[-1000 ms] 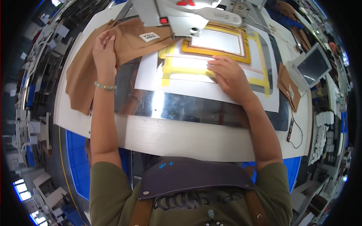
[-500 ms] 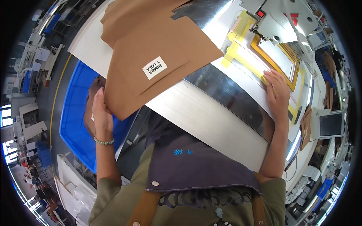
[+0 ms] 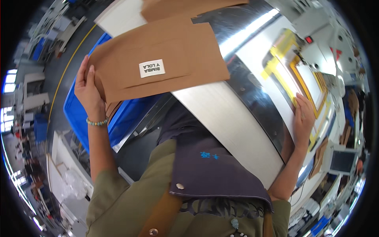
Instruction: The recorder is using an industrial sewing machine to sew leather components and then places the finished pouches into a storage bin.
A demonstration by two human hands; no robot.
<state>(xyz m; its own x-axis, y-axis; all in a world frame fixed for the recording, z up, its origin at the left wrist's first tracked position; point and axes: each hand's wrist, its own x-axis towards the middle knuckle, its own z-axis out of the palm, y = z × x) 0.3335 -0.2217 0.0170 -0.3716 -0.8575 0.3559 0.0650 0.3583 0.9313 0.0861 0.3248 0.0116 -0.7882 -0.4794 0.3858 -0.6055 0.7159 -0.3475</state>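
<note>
We start with the desk (image 3: 233,122), a polished metal surface that runs from top centre down to the right of the frame and mirrors the ceiling lights. A blue bin (image 3: 85,118) sits beside it at left.

The brown fabric panel (image 3: 158,51) fills the upper centre, lifted off the desk edge and held out over the bin. It has a small white label (image 3: 152,68) on its face. We judge it light, limp and non-slippery: it sags and folds along a crease under the label. It is best taken at an edge or corner, with the far side supported so it does not droop.

On the right, a yellow-and-orange frame template (image 3: 294,75) lies flat under the sewing machine head (image 3: 316,27).

Left hand (image 3: 89,93), mid-left: arm raised, wrist bent back, fingers (image 3: 85,69) closed on the panel's left edge, pinching it.

Right hand (image 3: 304,116), right of frame: arm stretched across the desk, palm down, fingers spread flat beside the template, gripping nothing.
</note>
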